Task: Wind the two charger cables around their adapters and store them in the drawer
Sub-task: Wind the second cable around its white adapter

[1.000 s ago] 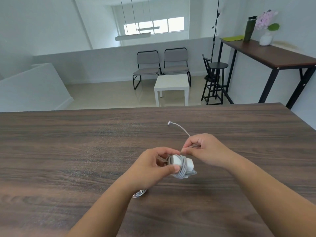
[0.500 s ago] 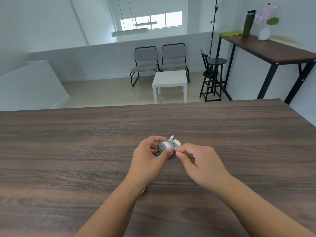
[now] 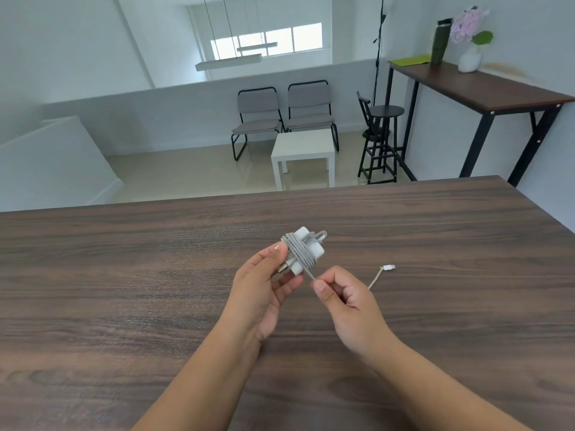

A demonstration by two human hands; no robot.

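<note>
My left hand holds a white charger adapter up over the dark wooden table. Several turns of grey braided cable lie wrapped around the adapter's middle. My right hand pinches the free stretch of that cable just below the adapter. The cable's loose end sticks out past my right hand, ending in a white plug above the table. No second charger and no drawer are in view.
Beyond the table's far edge the floor drops to a lower room with two grey chairs, a white side table and a black stool. A tall desk with a bottle and flower vase stands at the right.
The adapter has turned so its wrapped side faces me and sits higher in my left hand. My right hand has drawn the cable down and right, with the plug end now trailing to the right.
</note>
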